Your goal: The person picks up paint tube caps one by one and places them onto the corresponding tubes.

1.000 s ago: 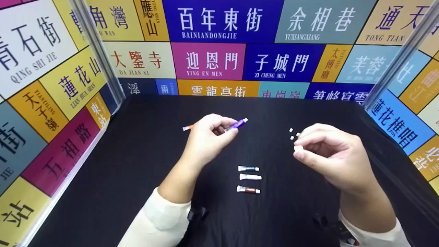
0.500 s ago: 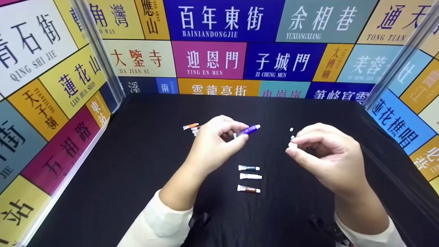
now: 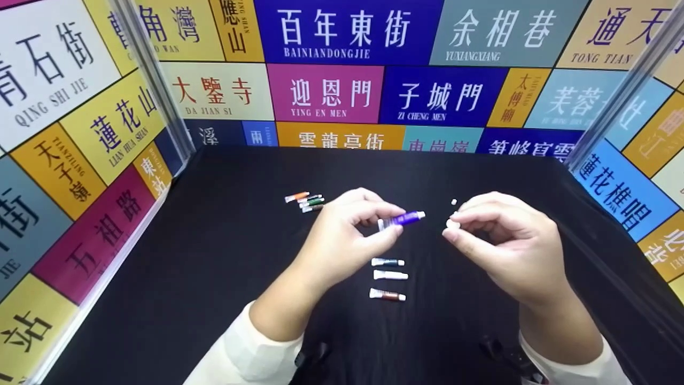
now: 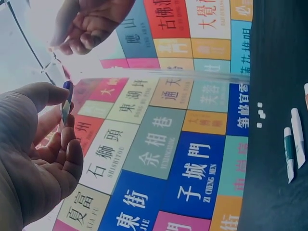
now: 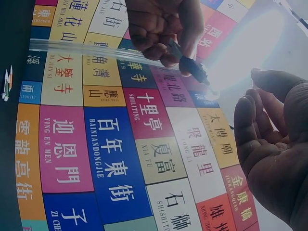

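Observation:
My left hand (image 3: 347,235) pinches a small purple paint tube (image 3: 409,217) between thumb and fingers, its white tip pointing right toward the other hand. Between my right thumb and index finger is a small white cap (image 3: 452,224); the right hand (image 3: 515,240) faces the tube across a short gap. Three more tubes lie in a column below the hands: a dark teal one (image 3: 393,262), a white one (image 3: 394,275) and a reddish-brown one (image 3: 391,295). The left wrist view shows the held tube (image 4: 67,98) above the table.
Behind the left hand lies a cluster of tubes, among them an orange one (image 3: 297,197) and a green one (image 3: 311,202). Small white caps (image 3: 453,201) lie beyond the right hand, partly hidden by it. Printed panels (image 3: 331,96) wall in the black tabletop (image 3: 240,176).
My left hand has moved right and nearer with the purple tube, uncovering the tube cluster behind it. The right hand has shifted slightly left, still pinching the white cap.

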{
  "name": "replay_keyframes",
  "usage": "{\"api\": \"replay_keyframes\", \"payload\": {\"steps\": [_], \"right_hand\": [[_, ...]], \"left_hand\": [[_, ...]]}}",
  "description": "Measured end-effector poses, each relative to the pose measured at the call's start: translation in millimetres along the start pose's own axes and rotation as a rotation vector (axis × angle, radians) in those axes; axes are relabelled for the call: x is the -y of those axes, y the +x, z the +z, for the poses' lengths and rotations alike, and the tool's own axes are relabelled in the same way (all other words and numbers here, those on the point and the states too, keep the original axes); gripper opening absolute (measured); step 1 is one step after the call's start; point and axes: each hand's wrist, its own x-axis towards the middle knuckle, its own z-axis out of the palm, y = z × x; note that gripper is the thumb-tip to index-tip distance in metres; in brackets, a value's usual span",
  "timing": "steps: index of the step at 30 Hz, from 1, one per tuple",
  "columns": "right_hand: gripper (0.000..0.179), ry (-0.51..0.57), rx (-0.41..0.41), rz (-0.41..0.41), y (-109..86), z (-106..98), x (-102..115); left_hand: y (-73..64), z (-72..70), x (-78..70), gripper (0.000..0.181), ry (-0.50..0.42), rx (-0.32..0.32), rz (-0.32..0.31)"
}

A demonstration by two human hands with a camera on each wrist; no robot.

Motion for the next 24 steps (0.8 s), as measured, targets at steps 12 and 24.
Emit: {"api": "replay_keyframes", "payload": {"steps": [12,24], "right_hand": [[0.028,-0.043,0.008,0.033,-2.2,0.0,-4.3],[0.031,-0.151,0.052,0.081,-3.4,-1.0,-4.7]], "left_hand": [[-3.6,2.5,-8.5,0.018,0.019,0.020,0.040],[-3.6,4.9,-7.3,0.018,-0.007,0.025,0.064]]}}
